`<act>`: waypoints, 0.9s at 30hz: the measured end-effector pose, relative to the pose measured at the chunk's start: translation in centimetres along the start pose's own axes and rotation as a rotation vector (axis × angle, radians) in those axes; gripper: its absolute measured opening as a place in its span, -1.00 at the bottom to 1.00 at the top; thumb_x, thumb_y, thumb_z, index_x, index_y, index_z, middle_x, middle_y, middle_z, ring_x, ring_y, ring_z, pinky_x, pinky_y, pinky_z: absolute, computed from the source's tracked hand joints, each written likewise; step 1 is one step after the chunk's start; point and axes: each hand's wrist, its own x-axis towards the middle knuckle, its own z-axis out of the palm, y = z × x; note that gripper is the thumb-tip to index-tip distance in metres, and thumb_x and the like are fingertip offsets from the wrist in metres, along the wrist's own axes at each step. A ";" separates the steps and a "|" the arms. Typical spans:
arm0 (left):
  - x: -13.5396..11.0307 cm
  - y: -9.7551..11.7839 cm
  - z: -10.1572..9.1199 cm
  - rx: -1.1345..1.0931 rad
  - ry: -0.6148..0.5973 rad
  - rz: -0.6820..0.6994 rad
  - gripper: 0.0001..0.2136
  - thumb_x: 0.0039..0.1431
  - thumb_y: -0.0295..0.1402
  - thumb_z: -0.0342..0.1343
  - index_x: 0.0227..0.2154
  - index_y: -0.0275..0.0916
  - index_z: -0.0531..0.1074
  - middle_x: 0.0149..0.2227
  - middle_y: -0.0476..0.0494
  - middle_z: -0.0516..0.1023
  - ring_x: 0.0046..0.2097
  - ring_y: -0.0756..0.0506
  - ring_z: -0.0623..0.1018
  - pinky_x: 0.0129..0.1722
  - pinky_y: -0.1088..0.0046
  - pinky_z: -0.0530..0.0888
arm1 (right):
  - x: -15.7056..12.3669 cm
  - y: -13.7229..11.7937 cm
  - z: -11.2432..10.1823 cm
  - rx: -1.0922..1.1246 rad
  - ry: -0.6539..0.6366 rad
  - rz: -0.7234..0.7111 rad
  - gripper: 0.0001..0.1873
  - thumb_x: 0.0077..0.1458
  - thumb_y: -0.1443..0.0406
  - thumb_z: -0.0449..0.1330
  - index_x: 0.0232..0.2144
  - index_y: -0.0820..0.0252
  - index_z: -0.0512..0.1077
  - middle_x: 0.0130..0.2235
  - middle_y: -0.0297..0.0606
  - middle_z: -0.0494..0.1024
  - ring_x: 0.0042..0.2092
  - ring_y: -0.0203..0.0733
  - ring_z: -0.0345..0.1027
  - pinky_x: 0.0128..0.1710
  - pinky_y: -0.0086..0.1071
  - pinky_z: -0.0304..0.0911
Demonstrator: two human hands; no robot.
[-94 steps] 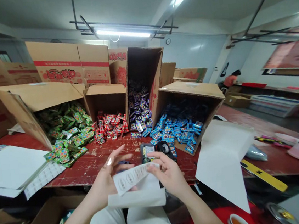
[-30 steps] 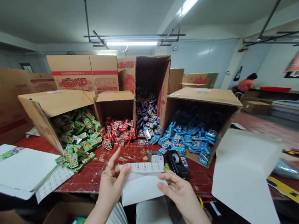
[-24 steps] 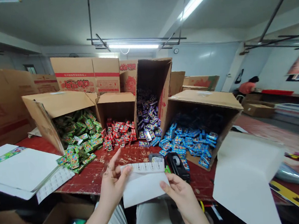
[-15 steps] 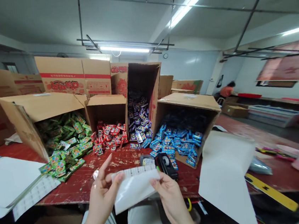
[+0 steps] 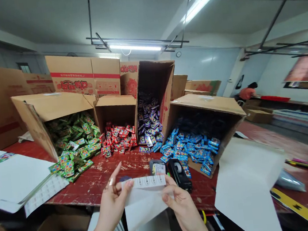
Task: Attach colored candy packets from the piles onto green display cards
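Between both hands, above the table's front edge, is a white sticker sheet with a row of printed round marks along its top strip. My left hand pinches its left end under the thumb, the index finger pointing up and away. At the right end, my right hand has thumb and fingers closed on the paper. Just beyond the right hand lies a black tape dispenser, with a small clear-topped container beside it.
Tipped cartons spill green packets, red packets, purple packets and blue packets onto the red table. White sheets lie left; another white sheet hangs over the edge at right. A person sits far behind.
The view has swung slightly left, shifting the scene rightward. The sheet's printed strip now faces me more plainly, and the right thumb has slid lower along the paper.
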 end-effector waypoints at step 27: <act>-4.6 -0.3 -9.1 0.447 0.180 -0.269 -0.16 -0.07 -0.16 0.27 0.21 -0.30 -0.02 -0.72 0.25 0.26 -0.67 0.06 0.27 -0.67 0.65 0.16 | -4.2 8.6 5.2 -0.380 0.200 0.046 -0.81 0.03 0.20 0.21 -0.32 0.16 0.33 -0.11 -0.12 0.46 -0.06 -0.07 0.33 -0.06 -0.21 0.26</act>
